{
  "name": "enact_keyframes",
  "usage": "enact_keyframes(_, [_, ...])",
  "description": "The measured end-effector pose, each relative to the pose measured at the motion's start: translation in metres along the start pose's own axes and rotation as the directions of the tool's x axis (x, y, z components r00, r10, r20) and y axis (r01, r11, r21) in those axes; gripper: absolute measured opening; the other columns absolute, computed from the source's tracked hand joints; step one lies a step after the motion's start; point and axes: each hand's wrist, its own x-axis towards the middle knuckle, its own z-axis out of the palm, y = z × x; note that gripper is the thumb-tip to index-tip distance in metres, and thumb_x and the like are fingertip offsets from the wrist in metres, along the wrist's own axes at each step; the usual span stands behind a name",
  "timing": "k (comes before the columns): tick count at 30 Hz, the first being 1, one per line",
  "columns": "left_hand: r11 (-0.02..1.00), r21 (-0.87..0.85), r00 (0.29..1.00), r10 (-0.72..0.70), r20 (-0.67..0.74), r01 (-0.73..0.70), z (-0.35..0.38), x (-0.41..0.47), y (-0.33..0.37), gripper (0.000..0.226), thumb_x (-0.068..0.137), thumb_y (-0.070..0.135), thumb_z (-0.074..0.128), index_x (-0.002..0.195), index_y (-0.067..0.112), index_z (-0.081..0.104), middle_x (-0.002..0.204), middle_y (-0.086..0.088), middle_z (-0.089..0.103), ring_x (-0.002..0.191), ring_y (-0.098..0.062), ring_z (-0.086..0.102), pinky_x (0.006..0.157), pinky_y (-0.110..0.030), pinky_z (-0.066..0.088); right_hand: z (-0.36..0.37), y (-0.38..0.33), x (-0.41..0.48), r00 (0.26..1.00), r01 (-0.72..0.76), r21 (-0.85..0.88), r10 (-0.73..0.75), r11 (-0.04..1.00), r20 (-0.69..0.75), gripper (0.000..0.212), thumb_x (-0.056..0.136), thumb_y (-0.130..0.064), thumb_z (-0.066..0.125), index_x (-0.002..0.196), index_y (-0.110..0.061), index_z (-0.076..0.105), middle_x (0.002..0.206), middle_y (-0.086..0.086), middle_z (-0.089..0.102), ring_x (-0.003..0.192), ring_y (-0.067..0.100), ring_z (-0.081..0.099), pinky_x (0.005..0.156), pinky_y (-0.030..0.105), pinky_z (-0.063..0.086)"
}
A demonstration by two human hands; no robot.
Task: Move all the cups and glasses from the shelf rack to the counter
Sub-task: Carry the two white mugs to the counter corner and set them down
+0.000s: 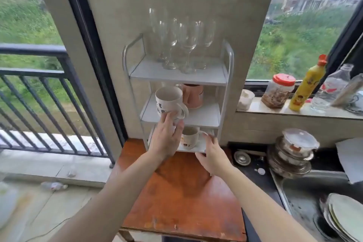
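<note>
Two mugs are in hand at once: the left hand (167, 139) grips a white mug (170, 102) just above it, lifted off the rack (225, 84); the right hand (213, 156) curls open beside a lower mug (189, 137), needing closure.

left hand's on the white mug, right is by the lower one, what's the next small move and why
Probably lift the white mug clear of the middle shelf and draw it back toward the wooden table. The left hand already wraps its lower side, while the right hand only reaches for the lower mug and has no grip on it.
</note>
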Motion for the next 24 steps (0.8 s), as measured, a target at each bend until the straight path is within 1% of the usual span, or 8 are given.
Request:
enact_keyframes(3, [0.977, -0.171, 0.992, -0.13, -0.007, 0.127, 0.012, 0.01, 0.008, 0.035, 0.103, 0.036, 0.044, 0.134, 0.021, 0.046, 0.131, 0.0, 0.053, 0.095, -0.018, 0.062, 0.088, -0.042, 0.051, 0.008, 0.006, 0.021, 0.997, -0.07, 0.046, 0.069, 0.996, 0.04, 0.08, 0.096, -0.034, 0.061, 0.158, -0.027, 0.011, 0.167, 0.005, 0.009, 0.132, 0.037, 0.052, 0.1, 0.046, 0.049])
enact_keyframes(5, [0.948, -0.26, 0.982, -0.187, 0.013, 0.184, 0.019, 0.016, 0.012, 0.035, 0.103, 0.039, 0.043, 0.133, 0.022, 0.045, 0.127, 0.002, 0.057, 0.094, -0.022, 0.065, 0.084, -0.041, 0.052, 0.014, 0.008, 0.035, 0.995, -0.088, 0.071, 0.084, 0.994, 0.06, 0.074, 0.097, -0.031, 0.06, 0.156, -0.022, 0.016, 0.165, 0.008, 0.016, 0.134, 0.036, 0.05, 0.102, 0.045, 0.048])
enact_keyframes(9, [0.736, -0.579, 0.934, -0.323, 0.153, 0.35, 0.023, 0.027, 0.019, 0.034, 0.098, 0.051, 0.043, 0.121, 0.027, 0.05, 0.106, 0.004, 0.066, 0.083, -0.021, 0.073, 0.061, -0.021, 0.05, 0.019, 0.008, 0.048, 0.992, -0.12, 0.122, 0.122, 0.985, -0.011, 0.048, 0.098, -0.02, 0.058, 0.14, -0.013, 0.036, 0.146, 0.013, 0.034, 0.095, 0.034, 0.068, 0.077, 0.04, 0.056])
enact_keyframes(11, [0.626, -0.658, 0.901, -0.375, 0.217, 0.418, 0.025, 0.031, 0.021, 0.035, 0.098, 0.053, 0.044, 0.119, 0.025, 0.052, 0.099, 0.006, 0.071, 0.085, -0.021, 0.074, 0.064, -0.024, 0.052, 0.02, 0.01, 0.049, 0.988, -0.149, 0.1, 0.153, 0.984, -0.027, 0.044, 0.101, -0.02, 0.054, 0.141, -0.011, 0.038, 0.14, 0.017, 0.038, 0.091, 0.038, 0.067, 0.077, 0.043, 0.057])
enact_keyframes(14, [0.505, -0.727, 0.864, -0.439, 0.248, 0.466, 0.028, 0.035, 0.024, 0.041, 0.1, 0.048, 0.046, 0.118, 0.013, 0.056, 0.108, -0.006, 0.065, 0.094, -0.021, 0.066, 0.071, -0.032, 0.052, 0.018, 0.013, 0.05, 0.981, -0.19, 0.15, 0.195, 0.97, -0.02, 0.044, 0.104, -0.022, 0.049, 0.146, -0.014, 0.04, 0.138, 0.019, 0.05, 0.098, 0.038, 0.068, 0.078, 0.041, 0.058])
enact_keyframes(18, [0.421, -0.778, 0.834, -0.501, 0.229, 0.467, 0.025, 0.028, 0.032, 0.034, 0.1, 0.043, 0.05, 0.11, 0.011, 0.058, 0.097, -0.007, 0.05, 0.087, -0.019, 0.05, 0.078, -0.034, 0.051, 0.016, 0.011, 0.044, 0.951, -0.304, 0.258, 0.306, 0.917, 0.035, 0.033, 0.106, -0.028, 0.043, 0.126, -0.004, 0.053, 0.105, 0.019, 0.071, 0.092, 0.035, 0.07, 0.081, 0.045, 0.058])
enact_keyframes(21, [0.416, -0.782, 0.812, -0.554, 0.186, 0.463, 0.016, 0.016, 0.031, 0.027, 0.101, 0.038, 0.05, 0.097, 0.011, 0.054, 0.088, -0.004, 0.043, 0.078, -0.016, 0.043, 0.082, -0.034, 0.048, 0.019, 0.002, 0.032, 0.902, -0.429, 0.445, 0.399, 0.786, 0.164, 0.029, 0.105, -0.039, 0.042, 0.11, -0.012, 0.054, 0.084, 0.009, 0.074, 0.073, 0.023, 0.073, 0.081, 0.041, 0.061])
enact_keyframes(24, [0.471, -0.736, 0.789, -0.599, 0.138, 0.486, 0.004, -0.004, 0.029, 0.03, 0.099, 0.044, 0.051, 0.085, 0.017, 0.052, 0.085, 0.0, 0.042, 0.075, -0.015, 0.042, 0.091, -0.038, 0.045, 0.028, -0.006, 0.015, 0.847, -0.515, 0.682, 0.431, 0.52, 0.311, 0.024, 0.105, -0.034, 0.046, 0.114, -0.013, 0.053, 0.086, 0.005, 0.06, 0.069, 0.02, 0.071, 0.079, 0.041, 0.064])
